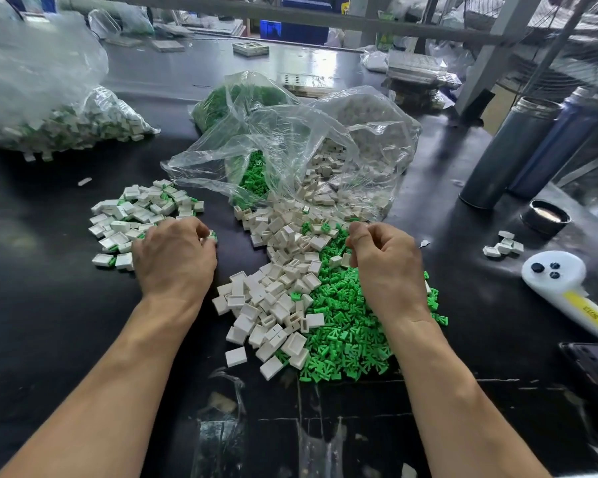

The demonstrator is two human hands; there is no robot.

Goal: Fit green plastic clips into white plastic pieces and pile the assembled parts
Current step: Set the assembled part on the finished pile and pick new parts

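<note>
A heap of loose white plastic pieces [273, 298] lies mid-table, with a heap of green clips [353, 336] spread to its right. The pile of assembled white-and-green parts [135, 215] sits at the left. My left hand [175, 257] rests at that pile's right edge, fingers curled round an assembled part [212, 235] that shows white and green at the fingertips. My right hand [387, 267] hovers over the green clips with fingers curled and thumb against forefinger; what it pinches is hidden.
Clear bags of green clips [252, 167] and white pieces [359, 150] lie open behind the heaps. A bag of assembled parts [76, 122] sits far left. Metal cylinders [508, 150], a black lid [546, 215], a white handheld tool [567, 291] and a few white pieces [503, 244] stand at right.
</note>
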